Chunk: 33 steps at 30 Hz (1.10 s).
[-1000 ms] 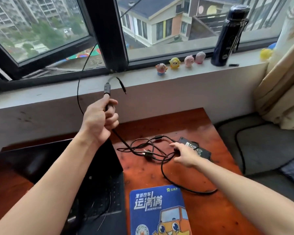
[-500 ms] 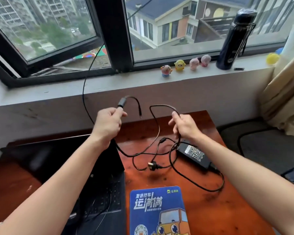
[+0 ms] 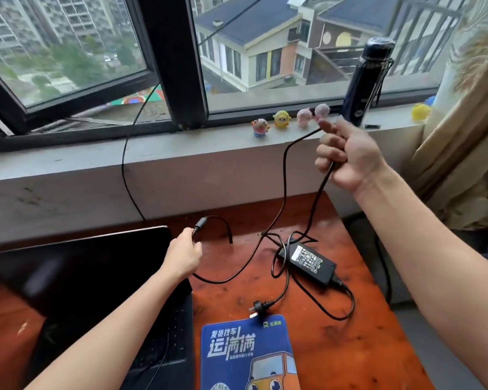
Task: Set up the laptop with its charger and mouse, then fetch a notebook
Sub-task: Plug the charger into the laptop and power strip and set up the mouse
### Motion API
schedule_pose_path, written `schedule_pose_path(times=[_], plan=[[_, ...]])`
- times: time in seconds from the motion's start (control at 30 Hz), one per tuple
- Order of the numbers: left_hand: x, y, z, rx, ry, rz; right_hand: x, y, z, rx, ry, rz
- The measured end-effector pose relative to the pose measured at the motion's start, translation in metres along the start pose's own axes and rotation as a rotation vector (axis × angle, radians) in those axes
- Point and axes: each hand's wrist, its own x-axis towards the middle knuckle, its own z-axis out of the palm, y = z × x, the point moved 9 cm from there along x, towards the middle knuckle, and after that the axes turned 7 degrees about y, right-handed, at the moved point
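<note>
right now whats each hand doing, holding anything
Left hand: closed on the charger cable near its ferrite end.
Right hand: closed on the same cable, raised.

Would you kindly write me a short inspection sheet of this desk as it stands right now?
Surface: reddish wooden desk, scuffed, under a window sill.
Job's things: open laptop at left; charger brick lying on the desk; mouse pad at the front edge. No mouse or notebook seen.
Clutter: nothing seen on the desk.
Hands: left hand holds the cord near the laptop plug; right hand lifts a loop of cord high.
Cables: charger cord tangled around the brick; wall plug loose on the desk, unplugged.
Surroundings: four toy figures and a dark bottle on the sill; curtain at right.
</note>
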Motion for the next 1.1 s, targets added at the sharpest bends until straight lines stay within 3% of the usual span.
schedule_pose_path(times=[0.13, 0.2, 0.3, 0.4, 0.47, 0.57, 0.7, 0.83, 0.9, 0.97, 1.1], plan=[[-0.003, -0.013, 0.027, 0.08, -0.098, -0.066, -0.002, -0.007, 0.012, -0.056, 0.056, -0.032], [-0.005, -0.006, 0.031, 0.109, -0.082, -0.02, -0.001, 0.003, 0.016, -0.029, 0.051, 0.01], [-0.016, 0.033, 0.032, -0.07, -0.015, 0.122, -0.002, 0.016, 0.017, -0.072, 0.039, 0.083], [-0.042, 0.07, 0.064, -0.236, -0.208, 0.174, -0.001, 0.017, 0.019, 0.002, 0.036, 0.108], [-0.058, 0.084, 0.091, -0.196, -0.341, 0.159, -0.001, 0.011, 0.024, 0.047, 0.018, 0.097], [-0.063, 0.088, 0.115, -0.024, -0.325, 0.154, 0.001, 0.002, 0.032, 0.06, -0.07, 0.069], [-0.046, 0.078, 0.118, -0.098, -0.294, 0.076, 0.009, -0.003, 0.02, 0.019, -0.074, 0.075], [-0.029, 0.011, 0.116, -0.249, -0.397, -0.282, 0.032, -0.002, -0.05, -0.312, 0.229, 0.01], [-0.025, -0.006, 0.107, -0.179, -0.489, -0.288, 0.037, 0.003, -0.073, -0.562, 0.267, -0.052], [-0.016, 0.0, 0.1, -0.093, -0.561, -0.183, 0.037, 0.02, -0.069, -0.789, 0.14, -0.08], [0.022, 0.052, 0.058, -0.227, -0.243, -0.013, 0.027, 0.067, -0.034, -1.065, -0.21, -0.043]])
